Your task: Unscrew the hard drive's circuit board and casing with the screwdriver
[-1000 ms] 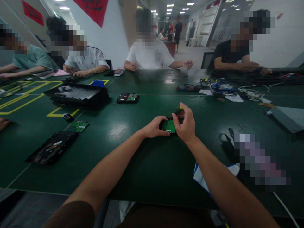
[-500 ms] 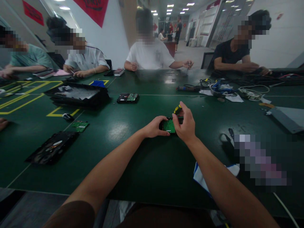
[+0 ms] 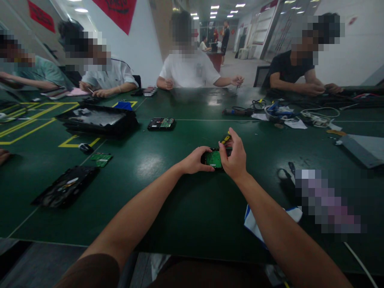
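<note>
My left hand (image 3: 198,161) is closed around the left end of a hard drive (image 3: 213,159), its green circuit board facing up on the table. Between the thumb and fingers of my right hand (image 3: 235,156) is a screwdriver (image 3: 225,138) with a yellow and black handle. It is tilted over the right part of the drive. The screwdriver's tip and the drive's right end are hidden behind my right hand. A second hard drive (image 3: 161,123) lies farther back on the green table (image 3: 168,208).
At left are a stack of black trays (image 3: 99,120), a computer mouse (image 3: 86,148), a loose green circuit board (image 3: 102,159) and a black opened casing (image 3: 67,186). Cables (image 3: 279,110) and a grey metal box (image 3: 363,150) lie right. A white-and-blue cloth (image 3: 255,226) is under my right forearm. Several people sit around the table.
The screwdriver handle has turned slightly in my right hand's fingers. My left hand and the hard drive stay in place. At far left, a co-worker's arm has risen.
</note>
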Demonstrator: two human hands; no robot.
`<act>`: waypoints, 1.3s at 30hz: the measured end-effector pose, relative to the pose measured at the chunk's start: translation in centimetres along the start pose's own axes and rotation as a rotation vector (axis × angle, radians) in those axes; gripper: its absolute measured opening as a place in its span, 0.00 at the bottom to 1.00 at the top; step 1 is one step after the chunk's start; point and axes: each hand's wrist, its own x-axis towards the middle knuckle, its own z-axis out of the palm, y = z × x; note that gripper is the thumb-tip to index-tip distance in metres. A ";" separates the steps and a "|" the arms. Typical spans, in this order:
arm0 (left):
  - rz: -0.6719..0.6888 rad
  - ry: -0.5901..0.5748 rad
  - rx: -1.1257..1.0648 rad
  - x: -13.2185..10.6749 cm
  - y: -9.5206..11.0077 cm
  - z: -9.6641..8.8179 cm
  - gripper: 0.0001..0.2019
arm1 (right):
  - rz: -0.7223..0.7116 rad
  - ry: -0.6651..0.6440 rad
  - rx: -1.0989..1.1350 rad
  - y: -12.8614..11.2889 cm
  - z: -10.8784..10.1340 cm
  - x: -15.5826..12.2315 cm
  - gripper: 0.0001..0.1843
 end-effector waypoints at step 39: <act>0.004 0.000 0.007 -0.1 0.1 -0.1 0.40 | 0.047 -0.061 -0.067 -0.8 -0.6 0.1 0.36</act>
